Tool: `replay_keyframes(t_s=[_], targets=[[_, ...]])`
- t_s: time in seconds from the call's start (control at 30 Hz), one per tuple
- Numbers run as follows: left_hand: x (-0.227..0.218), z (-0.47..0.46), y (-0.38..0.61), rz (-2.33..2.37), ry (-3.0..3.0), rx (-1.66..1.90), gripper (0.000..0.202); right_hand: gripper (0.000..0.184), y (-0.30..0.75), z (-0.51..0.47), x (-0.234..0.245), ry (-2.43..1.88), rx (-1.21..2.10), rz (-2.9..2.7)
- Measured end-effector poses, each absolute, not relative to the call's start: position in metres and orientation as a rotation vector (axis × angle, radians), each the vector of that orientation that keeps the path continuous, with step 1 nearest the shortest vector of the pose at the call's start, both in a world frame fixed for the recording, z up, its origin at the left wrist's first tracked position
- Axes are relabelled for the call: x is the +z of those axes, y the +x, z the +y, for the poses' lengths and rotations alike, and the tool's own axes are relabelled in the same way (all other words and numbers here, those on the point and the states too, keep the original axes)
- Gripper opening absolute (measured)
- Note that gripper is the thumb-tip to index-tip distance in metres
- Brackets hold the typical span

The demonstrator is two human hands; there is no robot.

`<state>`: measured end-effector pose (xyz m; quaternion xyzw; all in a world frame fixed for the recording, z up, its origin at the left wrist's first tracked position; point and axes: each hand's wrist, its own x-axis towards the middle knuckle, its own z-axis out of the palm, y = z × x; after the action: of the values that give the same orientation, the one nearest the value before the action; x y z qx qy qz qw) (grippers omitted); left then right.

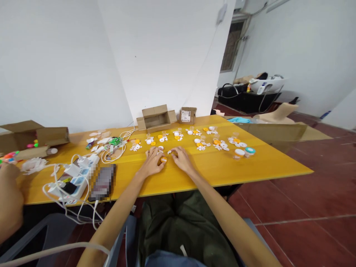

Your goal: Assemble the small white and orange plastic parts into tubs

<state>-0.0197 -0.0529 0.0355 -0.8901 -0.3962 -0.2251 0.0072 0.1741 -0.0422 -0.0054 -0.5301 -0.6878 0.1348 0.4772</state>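
My left hand [151, 162] rests on the yellow table [217, 174], thumb and fingers curved around a small round orange lid [164, 160] with whitish bits in it. A white disc [160, 147] lies just beyond those fingers. My right hand [182, 158] faces it from the right, its fingertips pinched at a tiny white piece [169, 152] whose kind is too small to make out. Beyond both hands lie several groups of small parts: white discs [197, 141], orange discs [177, 137], clear cups and small white pieces [223, 146].
Two lidded clear jars, one with a white lid [239, 152] and one teal [250, 150], stand at the right. Cardboard boxes [157, 120] line the back. Leftward are a power strip [83, 178] with cables, a phone [102, 181] and another person's arm [11, 200].
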Motion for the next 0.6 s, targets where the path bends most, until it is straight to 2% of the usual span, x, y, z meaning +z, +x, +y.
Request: replay_keyframes(t_s=[0.6], targets=[[0.0378,-0.0535,-0.0196,-1.305,-2.765,-0.711,0.019,0.015,0.1762,-0.0366,-0.0138,-1.283,0.313,-1.687]])
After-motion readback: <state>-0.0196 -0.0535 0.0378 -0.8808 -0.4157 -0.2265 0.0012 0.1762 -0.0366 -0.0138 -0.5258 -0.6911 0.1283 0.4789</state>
